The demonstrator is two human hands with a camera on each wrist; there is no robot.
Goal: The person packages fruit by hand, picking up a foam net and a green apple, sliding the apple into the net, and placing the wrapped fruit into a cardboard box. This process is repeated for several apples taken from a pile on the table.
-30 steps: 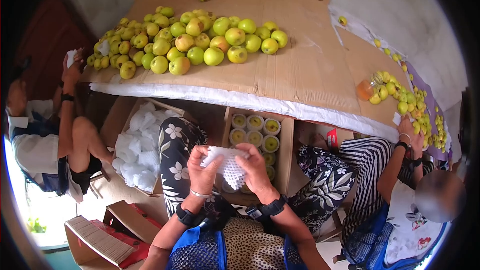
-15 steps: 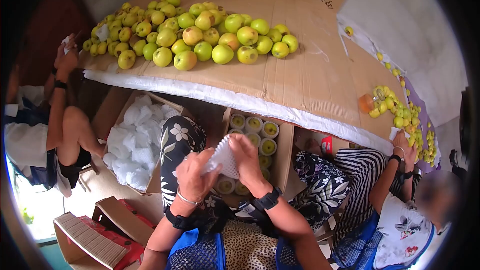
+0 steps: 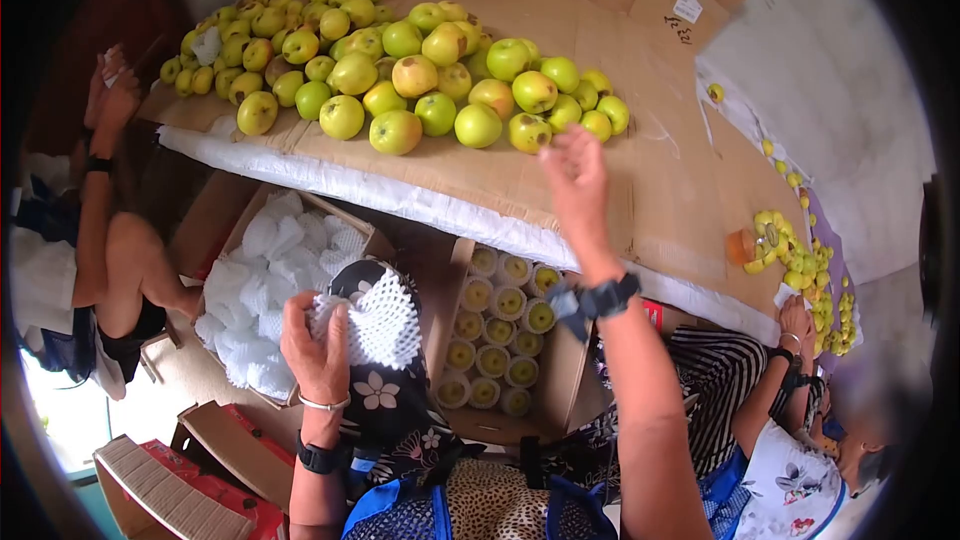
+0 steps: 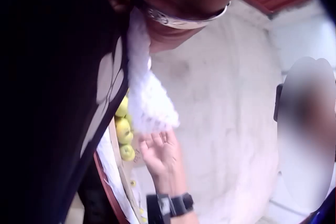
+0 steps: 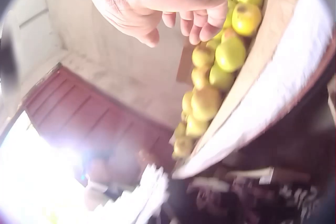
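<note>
My left hand (image 3: 318, 352) pinches a white foam net sleeve (image 3: 380, 325) above the lap, and the sleeve's mesh is spread wide. My right hand (image 3: 578, 175) reaches over the table edge, its fingers loosely bent and holding nothing. Its fingertips are right by the near end of a heap of yellow-green apples (image 3: 397, 132) on the cardboard-covered table (image 3: 660, 190). The right wrist view shows those apples (image 5: 231, 53) just beyond the relaxed fingers. In the left wrist view the foam net sleeve (image 4: 152, 103) hangs below the bracelet.
Under the table edge stands a carton (image 3: 572, 380) of sleeved apples in rows. Left of the knee, a box holds a pile of foam sleeves (image 3: 265, 290). Empty red-brown cartons (image 3: 170, 490) lie at lower left. Other people sit at both sides, and more apples (image 3: 800, 265) lie far right.
Both hands were on the foam sleeve between them. The right hand has let go and moved up and forward to the apples; the left has moved left with the sleeve.
</note>
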